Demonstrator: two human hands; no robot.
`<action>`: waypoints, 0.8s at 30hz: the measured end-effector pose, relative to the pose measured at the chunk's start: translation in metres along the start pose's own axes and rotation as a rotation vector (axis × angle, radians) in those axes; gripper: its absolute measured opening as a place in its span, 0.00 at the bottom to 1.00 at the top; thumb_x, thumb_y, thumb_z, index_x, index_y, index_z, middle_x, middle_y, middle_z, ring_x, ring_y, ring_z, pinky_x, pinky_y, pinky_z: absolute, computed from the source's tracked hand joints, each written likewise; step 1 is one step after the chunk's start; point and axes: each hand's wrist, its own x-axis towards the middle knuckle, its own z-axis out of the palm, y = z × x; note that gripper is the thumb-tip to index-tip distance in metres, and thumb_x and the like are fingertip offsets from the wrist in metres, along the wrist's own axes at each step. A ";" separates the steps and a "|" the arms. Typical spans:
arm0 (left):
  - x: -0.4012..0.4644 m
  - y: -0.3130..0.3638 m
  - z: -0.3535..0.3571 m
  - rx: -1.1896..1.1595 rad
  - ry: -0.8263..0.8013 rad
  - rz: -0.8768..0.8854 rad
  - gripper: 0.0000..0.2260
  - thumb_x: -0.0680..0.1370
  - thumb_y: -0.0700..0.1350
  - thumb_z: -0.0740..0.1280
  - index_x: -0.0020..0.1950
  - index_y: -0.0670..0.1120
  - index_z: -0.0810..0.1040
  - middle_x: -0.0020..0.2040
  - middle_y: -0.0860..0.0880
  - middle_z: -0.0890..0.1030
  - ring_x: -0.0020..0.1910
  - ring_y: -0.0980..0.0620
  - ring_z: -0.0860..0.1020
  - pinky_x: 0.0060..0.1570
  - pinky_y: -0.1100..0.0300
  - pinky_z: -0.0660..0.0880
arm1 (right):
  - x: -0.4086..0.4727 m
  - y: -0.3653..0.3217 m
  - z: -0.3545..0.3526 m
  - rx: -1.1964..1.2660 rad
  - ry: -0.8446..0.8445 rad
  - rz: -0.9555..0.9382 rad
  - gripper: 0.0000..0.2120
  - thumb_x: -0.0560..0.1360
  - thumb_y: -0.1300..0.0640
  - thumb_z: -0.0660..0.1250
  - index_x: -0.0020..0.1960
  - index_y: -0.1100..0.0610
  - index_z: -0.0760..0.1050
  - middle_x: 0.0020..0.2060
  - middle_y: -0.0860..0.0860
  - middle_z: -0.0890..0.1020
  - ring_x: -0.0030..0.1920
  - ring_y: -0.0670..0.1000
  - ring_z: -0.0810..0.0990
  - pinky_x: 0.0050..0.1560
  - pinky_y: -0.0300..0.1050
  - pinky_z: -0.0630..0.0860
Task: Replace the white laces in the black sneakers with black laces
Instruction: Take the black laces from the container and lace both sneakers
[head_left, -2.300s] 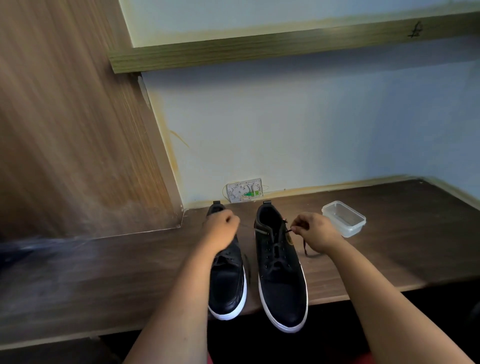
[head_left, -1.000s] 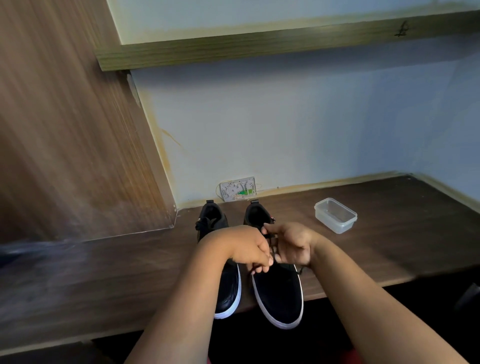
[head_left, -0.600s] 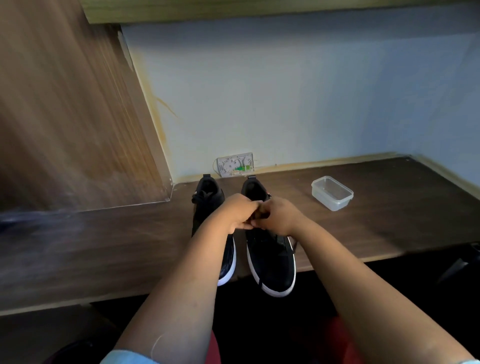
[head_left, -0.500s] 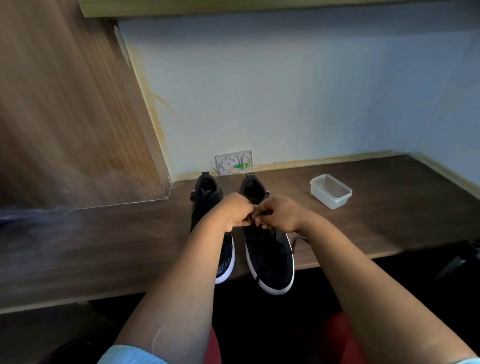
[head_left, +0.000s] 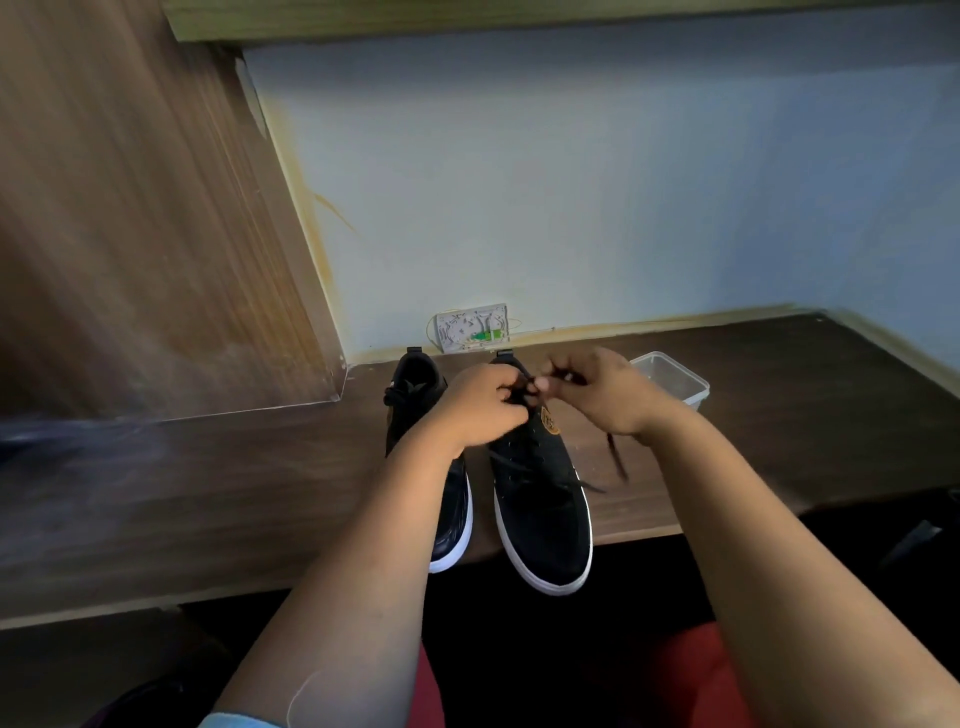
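Two black sneakers with white soles stand side by side on the dark wooden desk (head_left: 208, 499), toes over its front edge. The left sneaker (head_left: 415, 395) is partly hidden by my left forearm. The right sneaker (head_left: 540, 499) carries a black lace (head_left: 615, 457), whose loose end trails off to its right. Above the right sneaker's opening, my left hand (head_left: 480, 402) and my right hand (head_left: 597, 389) meet, and both pinch the black lace between fingertips. No white lace is visible.
A clear plastic container (head_left: 675, 382) sits on the desk just right of my right hand. A white wall box (head_left: 471, 328) with green parts is behind the sneakers. A wooden panel (head_left: 130, 234) rises at left and a shelf runs overhead.
My hands came together over the right sneaker from being spread apart, then rose slightly toward its opening. The lace end now trails to the right. The camera tilted downward.
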 end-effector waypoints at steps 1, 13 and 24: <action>-0.002 0.000 0.002 0.184 0.045 0.120 0.01 0.73 0.41 0.68 0.41 0.46 0.78 0.35 0.54 0.74 0.37 0.54 0.74 0.37 0.59 0.69 | 0.003 -0.001 0.005 0.054 0.074 -0.004 0.06 0.79 0.54 0.65 0.46 0.52 0.79 0.42 0.48 0.84 0.45 0.48 0.79 0.49 0.39 0.72; 0.007 -0.012 0.016 0.193 0.283 0.248 0.04 0.77 0.43 0.67 0.45 0.45 0.81 0.33 0.56 0.68 0.33 0.58 0.68 0.35 0.64 0.65 | 0.014 0.022 0.038 -0.090 0.359 0.228 0.05 0.77 0.56 0.67 0.50 0.57 0.80 0.43 0.50 0.80 0.43 0.48 0.76 0.43 0.38 0.68; 0.000 -0.005 0.006 -0.636 -0.055 -0.202 0.09 0.82 0.42 0.62 0.46 0.46 0.80 0.40 0.50 0.72 0.32 0.57 0.63 0.24 0.69 0.58 | 0.004 0.022 0.034 0.270 0.149 0.078 0.05 0.72 0.55 0.74 0.40 0.57 0.81 0.31 0.47 0.79 0.33 0.43 0.74 0.40 0.41 0.70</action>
